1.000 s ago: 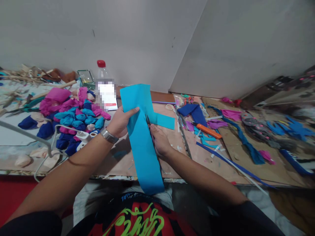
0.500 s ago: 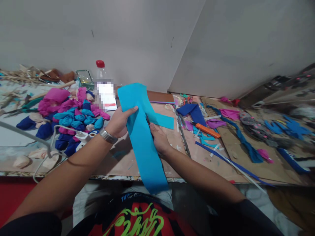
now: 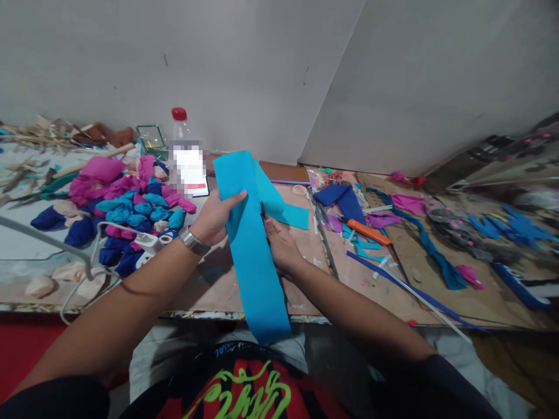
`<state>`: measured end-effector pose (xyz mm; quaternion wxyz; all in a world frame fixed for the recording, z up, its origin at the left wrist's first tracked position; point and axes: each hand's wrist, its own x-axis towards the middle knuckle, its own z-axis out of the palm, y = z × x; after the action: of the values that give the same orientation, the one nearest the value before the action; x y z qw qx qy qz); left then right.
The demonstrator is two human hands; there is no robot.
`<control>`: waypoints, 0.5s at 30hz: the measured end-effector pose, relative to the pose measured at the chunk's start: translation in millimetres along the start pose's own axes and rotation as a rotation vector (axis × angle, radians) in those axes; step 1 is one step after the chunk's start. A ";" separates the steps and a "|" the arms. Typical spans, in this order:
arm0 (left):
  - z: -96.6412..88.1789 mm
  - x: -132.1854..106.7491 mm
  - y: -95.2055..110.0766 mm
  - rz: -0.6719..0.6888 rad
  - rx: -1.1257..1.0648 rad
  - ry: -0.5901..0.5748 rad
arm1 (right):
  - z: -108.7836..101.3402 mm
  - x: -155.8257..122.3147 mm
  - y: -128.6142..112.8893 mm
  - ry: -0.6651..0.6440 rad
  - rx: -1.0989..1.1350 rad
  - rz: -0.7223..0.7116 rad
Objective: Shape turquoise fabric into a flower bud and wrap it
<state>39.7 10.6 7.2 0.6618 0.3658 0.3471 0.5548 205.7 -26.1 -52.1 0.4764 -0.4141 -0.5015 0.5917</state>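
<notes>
A long bright blue strip of crepe paper (image 3: 251, 262) hangs from my left hand (image 3: 217, 216), which pinches its left side, thumb on top. The strip's lower end drops past the table's front edge. My right hand (image 3: 283, 243) is closed round scissors (image 3: 262, 210), whose dark blades show at the strip's right edge; their handles are hidden in the fist. Beyond the blades a second length of the blue paper (image 3: 293, 215) slants down to the right onto the table. Whether it still joins the held strip at the top I cannot tell.
Left lies a heap of pink, blue and navy paper bundles (image 3: 135, 209) beside a white cable with plug (image 3: 148, 241). A lit phone (image 3: 190, 169) and a red-capped bottle (image 3: 179, 114) stand behind. To the right lie an orange cutter (image 3: 369, 231), paper scraps and cardboard (image 3: 419, 273).
The blue paper's right part has come away from the held strip near the top and leans rightward. The strip's lower end has swung slightly left. Both hands stay nearly in place.
</notes>
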 end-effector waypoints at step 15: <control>-0.9 -1.1 -1.9 0.069 0.127 0.066 | -1.2 1.5 -8.8 -0.041 0.056 -0.020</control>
<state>39.7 9.4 5.2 0.6060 0.4000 0.3905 0.5659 207.9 -24.0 -43.6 0.4831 -0.3836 -0.4985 0.6091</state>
